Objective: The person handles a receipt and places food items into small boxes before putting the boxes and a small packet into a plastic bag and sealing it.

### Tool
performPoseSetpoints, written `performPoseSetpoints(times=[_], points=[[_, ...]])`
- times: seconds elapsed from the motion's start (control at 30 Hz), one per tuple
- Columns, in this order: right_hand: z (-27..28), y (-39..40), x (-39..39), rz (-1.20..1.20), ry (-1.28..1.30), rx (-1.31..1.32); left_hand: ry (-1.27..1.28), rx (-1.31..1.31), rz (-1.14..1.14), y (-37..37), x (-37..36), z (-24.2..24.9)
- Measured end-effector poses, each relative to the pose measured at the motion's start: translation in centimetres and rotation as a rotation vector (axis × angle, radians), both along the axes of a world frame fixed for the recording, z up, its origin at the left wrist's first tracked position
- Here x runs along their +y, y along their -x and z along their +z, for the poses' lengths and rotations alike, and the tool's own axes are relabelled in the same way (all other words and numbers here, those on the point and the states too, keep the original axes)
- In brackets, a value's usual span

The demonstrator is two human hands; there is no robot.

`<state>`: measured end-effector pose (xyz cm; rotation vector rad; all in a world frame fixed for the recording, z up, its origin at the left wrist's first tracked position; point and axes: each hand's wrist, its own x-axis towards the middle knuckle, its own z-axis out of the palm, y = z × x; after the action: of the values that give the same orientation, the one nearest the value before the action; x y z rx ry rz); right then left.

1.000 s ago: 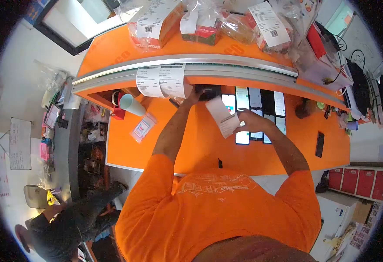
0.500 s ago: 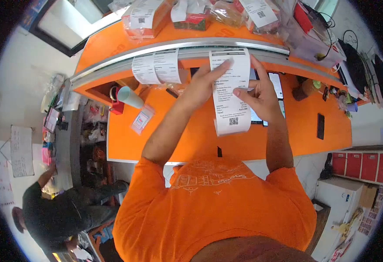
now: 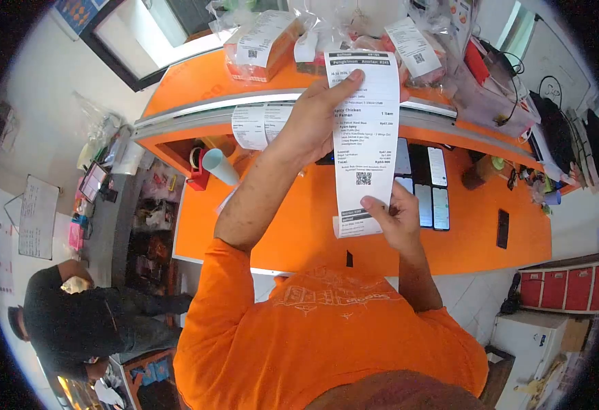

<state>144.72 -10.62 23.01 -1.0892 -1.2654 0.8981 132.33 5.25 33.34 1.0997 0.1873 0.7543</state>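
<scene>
A long printed receipt (image 3: 366, 147) hangs upright in front of me, its lower end curled back. My left hand (image 3: 316, 119) grips its upper left side, thumb pressed on the front and fingers behind. Lower down, my right hand (image 3: 400, 215) pinches the right edge near the bottom, thumb on the front. Behind the paper, several lit phones (image 3: 441, 207) lie on the orange counter (image 3: 293, 232), partly covered by the receipt and my right hand.
Bagged boxes with receipts (image 3: 265, 48) stand on the upper shelf. More receipts (image 3: 250, 130) hang below its edge. A pale cup (image 3: 219, 167) stands at the left, and a dark phone (image 3: 502, 229) lies at the right. Another person (image 3: 88, 314) works at the left side counter.
My right hand has slid down from the receipt's middle to its lower end. The receipt sits higher, with more of its length showing. My left hand still grips the top.
</scene>
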Motion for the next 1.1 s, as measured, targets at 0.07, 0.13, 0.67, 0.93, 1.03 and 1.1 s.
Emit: performPoseSetpoints(times=[0.07, 0.13, 0.67, 0.93, 1.03, 1.1], points=[[-1.2, -0.3, 0.0, 0.019, -0.007, 0.002, 0.006, -0.022, -0.038, -0.1, 0.0, 0.3], [-2.0, -0.5, -0.3, 0.004, 0.095, 0.005, 0.021, -0.020, -0.045, -0.4, 0.4, 0.3], [-11.5, -1.9, 11.8, -0.217, 0.219, 0.086, -1.448, 0.606, 0.604, -0.6, 5.5, -11.9], [-14.7, -1.4, 14.3, -0.318, -0.018, 0.123, -1.605, 0.753, 0.700, -1.7, 3.3, -14.0], [-15.1, -0.6, 14.2, -0.374, -0.031, 0.135, -1.580, 0.763, 0.704, -2.1, 3.3, -13.9], [-14.4, 0.2, 14.3, -0.404, -0.026, 0.215, -1.576, 0.761, 0.729, -2.3, 3.3, -14.3]])
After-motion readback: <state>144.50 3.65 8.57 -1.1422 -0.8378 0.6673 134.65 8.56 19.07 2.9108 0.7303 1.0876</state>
